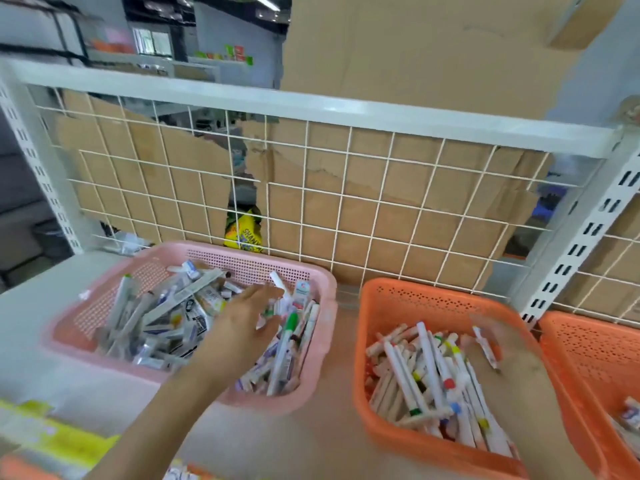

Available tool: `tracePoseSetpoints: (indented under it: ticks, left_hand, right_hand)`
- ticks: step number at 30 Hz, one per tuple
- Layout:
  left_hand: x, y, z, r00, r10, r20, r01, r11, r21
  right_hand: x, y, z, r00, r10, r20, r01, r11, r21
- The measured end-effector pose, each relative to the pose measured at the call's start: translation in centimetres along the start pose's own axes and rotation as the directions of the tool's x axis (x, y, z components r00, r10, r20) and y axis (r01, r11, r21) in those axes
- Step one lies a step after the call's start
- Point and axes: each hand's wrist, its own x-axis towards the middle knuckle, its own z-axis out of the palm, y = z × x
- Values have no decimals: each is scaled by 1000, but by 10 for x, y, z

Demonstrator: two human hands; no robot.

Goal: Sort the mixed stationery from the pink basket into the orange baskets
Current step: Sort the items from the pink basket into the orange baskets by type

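The pink basket (313,370) stands at the left, full of mixed pens, markers and small packets. My left hand (244,327) reaches into it with fingers spread and relaxed over the pile, beside a green-capped marker (289,329). It grips nothing. The middle orange basket (367,344) holds several white pens with coloured bands. My right hand (502,344) hovers over this basket's right side, heavily blurred. A small white pen (486,348) shows at its fingers; I cannot tell whether the hand holds it. A second orange basket (588,351) sits at the far right.
A white wire grid (311,202) backed by cardboard closes off the shelf behind the baskets. White slotted uprights (575,244) stand at the right and left. Yellow packets (59,441) lie at the near left edge, and more stationery pokes in at the bottom.
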Motion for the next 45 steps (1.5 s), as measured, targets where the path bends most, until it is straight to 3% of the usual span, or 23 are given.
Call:
tracePoseSetpoints:
  ticks: [2, 5, 13, 17, 21, 25, 27, 30, 39, 45]
  left_hand:
    - [-7, -19, -14, 999, -47, -8, 47, 998, 33]
    - [-15, -46, -33, 995, -103, -17, 104, 993, 54]
    - [-15, -117, -73, 958, -279, -66, 285, 949, 134]
    - [-9, -143, -85, 890, -456, -14, 439, 846, 301]
    - [-4, -160, -84, 892, -447, 60, 376, 812, 446]
    - [8, -165, -84, 912, -396, 109, 271, 780, 564]
    - [15, -170, -84, 902, -413, 124, 277, 775, 568]
    - [20, -175, -80, 908, -373, 190, 174, 749, 639]
    - [27, -191, -68, 857, -414, 307, 280, 874, 396]
    - [33, -191, -70, 830, -466, 306, 428, 885, 185]
  right_hand:
    - [8, -39, 19, 988, -13, -154, 10, 1000, -21]
    - [3, -68, 47, 998, -38, -43, 42, 995, 93]
    - [6, -130, 110, 985, -163, 51, 160, 985, 58]
    - [4, -154, 140, 980, -156, 124, 155, 988, 13]
    - [4, -169, 165, 978, -94, 187, 106, 993, -51]
    - [8, -173, 186, 945, 75, 319, 31, 949, -313]
    - [11, -172, 195, 946, 120, 301, 15, 912, -411]
    - [15, -172, 205, 946, 179, 271, -19, 864, -503]
    - [16, -179, 210, 889, 291, 355, -114, 888, -445]
    - [14, -179, 212, 902, 322, 287, -198, 900, -389]
